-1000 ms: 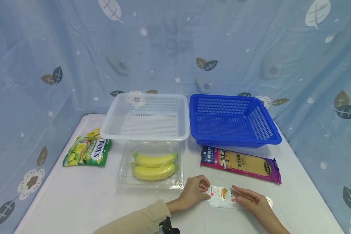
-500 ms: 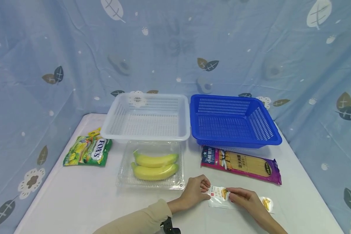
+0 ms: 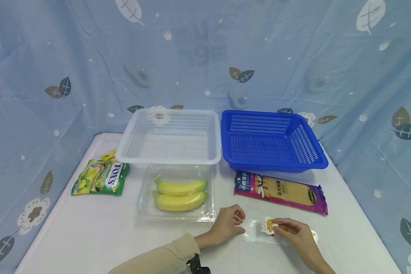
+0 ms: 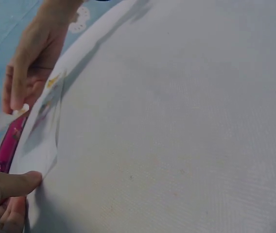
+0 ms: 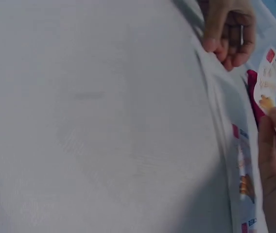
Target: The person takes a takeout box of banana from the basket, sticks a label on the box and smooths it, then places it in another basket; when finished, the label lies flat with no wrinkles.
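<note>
My right hand (image 3: 299, 238) pinches a white banana-printed sticker (image 3: 266, 224) between thumb and fingers. In the right wrist view the sticker (image 5: 268, 80) is lifted off its glossy backing strip (image 3: 255, 236). My left hand (image 3: 226, 225) holds the strip's left end; its thumb lies on top in the left wrist view. More printed stickers (image 5: 245, 177) sit on the strip, one of them partly showing right of my right hand. Behind my left hand stands a clear plastic clamshell box (image 3: 210, 213) with two bananas (image 3: 181, 201) inside.
A white basket (image 3: 169, 160) and a blue basket (image 3: 277, 166) stand side by side at the back. A pack of spaghetti (image 3: 284, 192) lies before the blue one. At left are a green candy bag (image 3: 101, 177) and a small yellow packet (image 3: 109, 155).
My right hand has moved left to the strip's leftmost sticker, pinched it and peeled it up toward the right. My left hand has kept its hold on the strip's end.
</note>
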`<state>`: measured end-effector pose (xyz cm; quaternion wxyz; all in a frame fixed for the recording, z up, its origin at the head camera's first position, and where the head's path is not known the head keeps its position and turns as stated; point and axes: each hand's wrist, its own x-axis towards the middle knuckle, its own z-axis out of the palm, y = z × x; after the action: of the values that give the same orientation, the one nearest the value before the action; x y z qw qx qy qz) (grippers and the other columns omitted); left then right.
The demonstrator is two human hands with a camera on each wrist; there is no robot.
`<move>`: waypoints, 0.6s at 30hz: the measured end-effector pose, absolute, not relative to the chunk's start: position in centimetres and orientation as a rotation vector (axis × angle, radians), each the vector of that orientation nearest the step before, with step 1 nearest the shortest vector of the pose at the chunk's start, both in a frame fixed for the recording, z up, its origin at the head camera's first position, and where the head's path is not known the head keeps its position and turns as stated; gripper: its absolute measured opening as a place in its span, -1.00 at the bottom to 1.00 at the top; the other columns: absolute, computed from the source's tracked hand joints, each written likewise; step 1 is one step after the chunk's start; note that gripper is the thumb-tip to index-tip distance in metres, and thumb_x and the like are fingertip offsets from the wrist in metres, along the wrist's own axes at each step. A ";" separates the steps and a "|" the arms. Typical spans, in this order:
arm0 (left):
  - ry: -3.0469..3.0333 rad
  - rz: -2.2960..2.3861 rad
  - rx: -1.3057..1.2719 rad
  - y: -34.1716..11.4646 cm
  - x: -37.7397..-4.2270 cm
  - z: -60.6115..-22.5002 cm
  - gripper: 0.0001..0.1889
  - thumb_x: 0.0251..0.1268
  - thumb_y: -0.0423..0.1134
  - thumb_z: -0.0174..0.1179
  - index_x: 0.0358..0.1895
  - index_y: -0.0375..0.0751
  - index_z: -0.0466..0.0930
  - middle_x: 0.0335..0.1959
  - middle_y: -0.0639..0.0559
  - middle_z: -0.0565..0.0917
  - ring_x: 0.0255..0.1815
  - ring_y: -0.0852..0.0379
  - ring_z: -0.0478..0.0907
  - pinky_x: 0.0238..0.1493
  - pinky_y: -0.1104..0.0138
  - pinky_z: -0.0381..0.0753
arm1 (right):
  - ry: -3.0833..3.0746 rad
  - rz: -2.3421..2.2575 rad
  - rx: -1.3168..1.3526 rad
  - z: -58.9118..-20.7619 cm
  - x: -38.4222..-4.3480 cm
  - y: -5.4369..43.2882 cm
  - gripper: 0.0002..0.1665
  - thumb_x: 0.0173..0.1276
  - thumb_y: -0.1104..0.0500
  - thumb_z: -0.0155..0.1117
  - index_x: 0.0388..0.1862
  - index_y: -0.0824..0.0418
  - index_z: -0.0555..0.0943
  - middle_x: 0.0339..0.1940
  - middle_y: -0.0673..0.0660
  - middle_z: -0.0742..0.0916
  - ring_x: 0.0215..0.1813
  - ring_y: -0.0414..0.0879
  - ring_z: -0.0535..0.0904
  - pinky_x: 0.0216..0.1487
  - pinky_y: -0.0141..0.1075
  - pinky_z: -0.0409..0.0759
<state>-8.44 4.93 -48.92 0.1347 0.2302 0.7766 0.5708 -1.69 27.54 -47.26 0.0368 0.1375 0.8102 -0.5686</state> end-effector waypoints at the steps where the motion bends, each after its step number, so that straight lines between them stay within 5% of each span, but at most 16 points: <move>1: 2.249 1.653 0.669 4.9 -8.4 -48.9 -0.62 -0.26 -0.66 0.44 -0.30 -0.36 0.54 -0.39 -0.03 0.63 -0.38 0.29 0.57 -0.27 0.56 0.59 | 2.437 -1.710 0.496 -47.1 -1.8 27.7 -0.58 0.21 0.17 0.42 -0.02 0.39 0.64 -0.23 0.06 0.77 -0.24 -0.24 0.67 -0.17 -0.44 0.61; 10: 2.263 1.677 0.700 4.5 -7.8 -48.1 -0.67 -0.14 -0.59 0.42 -0.25 -0.30 0.58 -0.31 -0.05 0.68 -0.29 0.23 0.62 -0.22 0.52 0.60 | 2.203 -1.740 0.627 -45.8 -2.2 28.6 -0.52 0.29 0.16 0.34 0.11 0.40 0.56 -0.12 0.07 0.73 -0.17 -0.19 0.63 -0.17 -0.35 0.63; 18: 2.140 1.831 0.676 3.2 -7.0 -44.8 -0.74 0.08 -0.49 0.35 -0.14 -0.21 0.61 -0.16 -0.05 0.70 -0.11 0.15 0.63 -0.15 0.47 0.61 | 2.201 -1.682 0.681 -43.7 -2.9 28.8 -0.49 0.23 0.08 0.40 0.11 0.30 0.61 -0.18 0.00 0.75 -0.34 -0.16 0.48 -0.45 -0.36 0.43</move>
<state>-6.95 3.20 -44.84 0.1224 0.2317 0.7333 0.6274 -2.90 28.85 -43.66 0.1440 0.2362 0.7636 -0.5835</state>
